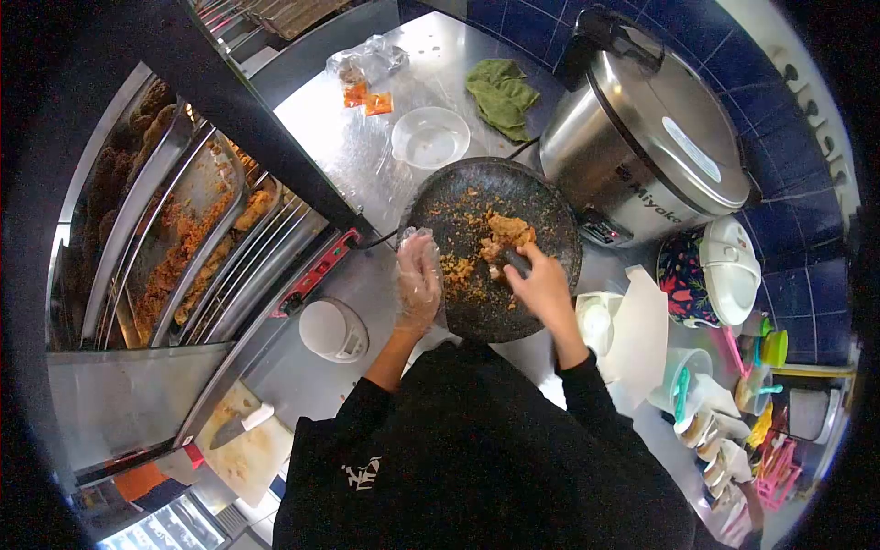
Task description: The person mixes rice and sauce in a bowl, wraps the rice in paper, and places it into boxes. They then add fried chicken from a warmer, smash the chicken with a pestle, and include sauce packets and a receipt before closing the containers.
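Observation:
A wide dark stone mortar (486,316) lies before me, strewn with brown crumbs. My right hand (543,289) is closed around a dark stone pestle (519,263), its end against a piece of fried chicken (507,232) right of the mortar's centre. Loose crumbs (456,270) sit left of the pestle. At the mortar's left rim is my left hand (419,275), in a clear plastic glove, its fingers stretched out and nothing in them.
Beyond the mortar are a clear bowl (431,137), orange sachets (378,103) and a green cloth (501,96). A large Miyako rice cooker (642,137) stands right. Left are a white kitchen scale (332,330), a heated display case (202,211) and a knife (240,426) on a cutting board (243,467).

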Demonstrator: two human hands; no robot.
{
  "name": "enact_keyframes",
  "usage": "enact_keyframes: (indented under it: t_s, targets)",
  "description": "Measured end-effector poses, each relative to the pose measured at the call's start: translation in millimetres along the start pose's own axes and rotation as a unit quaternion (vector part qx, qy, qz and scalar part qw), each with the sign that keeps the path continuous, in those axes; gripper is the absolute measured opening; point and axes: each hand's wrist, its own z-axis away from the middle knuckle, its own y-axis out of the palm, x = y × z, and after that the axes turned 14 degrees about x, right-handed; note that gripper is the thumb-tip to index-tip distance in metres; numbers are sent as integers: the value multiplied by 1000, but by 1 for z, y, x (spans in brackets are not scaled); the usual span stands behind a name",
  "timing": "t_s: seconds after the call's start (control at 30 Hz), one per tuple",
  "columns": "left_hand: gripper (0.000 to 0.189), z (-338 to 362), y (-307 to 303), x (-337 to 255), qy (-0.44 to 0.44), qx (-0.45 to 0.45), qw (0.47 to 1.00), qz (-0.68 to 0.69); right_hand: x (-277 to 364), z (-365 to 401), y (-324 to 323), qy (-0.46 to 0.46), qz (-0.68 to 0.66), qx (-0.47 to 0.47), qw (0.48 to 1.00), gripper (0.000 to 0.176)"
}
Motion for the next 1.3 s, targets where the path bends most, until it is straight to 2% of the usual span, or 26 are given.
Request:
enact_keyframes:
  t_s: [0.03, 0.17, 0.2, 0.27, 0.3, 0.37, 0.4, 0.43, 0.5, 0.53, 0.57, 0.63, 0.67, 0.73, 0.77, 0.8, 0.9, 0.93, 0.97, 1.03, 1.07, 1.13, 1.17, 1.23, 1.3]
  targets:
    - [38, 2, -1, 1, 1, 3, 1000, 10, 0, 1, -4, -22, -7, -9, 1000, 37]
    - [55, -4, -4, -6, -30, 32, 996, 75, -15, -7, -2, -5, -2, -91, 996, 34]
    - [63, -1, -3, -9, -20, 51, 996, 65, -19, -11, -1, 41, -10, -46, 998, 35]
    - [81, -7, 0, -13, 12, 81, 996, 42, -22, -21, -21, -22, -4, -54, 998, 38]
    - [85, -7, -1, -16, 42, 107, 993, -26, -23, -21, -27, -49, -3, -55, 997, 39]
    - [95, -15, -1, -21, 108, 152, 969, -161, -12, -31, -32, -27, -39, -67, 997, 37]
    - [108, -18, 2, -22, 135, 182, 955, -191, -6, -36, -31, -20, -47, -71, 996, 38]
    - [111, -21, 8, -24, 134, 200, 949, -202, -4, -39, -29, -8, -57, -76, 995, 38]
    - [116, -29, 23, -28, 141, 240, 934, -222, -21, -66, -20, -5, 5, -35, 999, 39]
    - [120, -38, 28, -24, 150, 275, 922, -225, -30, -80, -30, -33, 17, -15, 999, 40]
    - [120, -43, 35, -26, 140, 301, 907, -258, -39, -88, -41, -48, -9, 9, 999, 41]
    - [121, -61, 51, -31, 127, 341, 873, -326, -58, -77, -44, -69, -31, -76, 994, 42]
    - [119, -69, 58, -25, 158, 337, 862, -343, -59, -61, -50, -60, -84, -130, 986, 42]
    - [112, -89, 77, -11, 191, 401, 809, -385, -67, -9, -47, -36, -189, -229, 954, 42]
    - [108, -96, 87, -2, 208, 434, 778, -404, -64, 22, -52, 6, -259, -218, 941, 38]
    - [91, -99, 96, 16, 208, 456, 752, -428, -60, 52, -56, 50, -327, -211, 920, 34]
    - [81, -106, 92, 2, 170, 536, 703, -435, -65, 122, -49, 130, -434, -215, 865, 32]
    - [75, -100, 85, -3, 210, 518, 719, -413, -66, 140, -43, 142, -462, -223, 846, 33]
    - [73, -99, 80, 7, 175, 537, 758, -326, -65, 154, -37, 153, -490, -232, 827, 34]
    - [70, -98, 71, 21, 85, 544, 819, -158, -64, 167, -16, 146, -481, -257, 826, 35]
    - [68, -96, 65, 11, 38, 528, 845, -75, -66, 170, -6, 144, -454, -243, 845, 37]
    - [64, -93, 49, -13, -79, 441, 891, 72, -62, 157, 15, 98, -313, -273, 905, 41]
    - [60, -99, 50, 6, -163, 368, 900, 166, -45, 146, 16, 88, -313, -264, 908, 42]
    - [55, -100, 35, -26, -126, 339, 814, 454, -38, 115, 39, 23, -154, -314, 936, 44]
    - [47, -101, 37, -39, -163, 318, 681, 639, -27, 87, 55, 37, -98, -268, 958, 45]
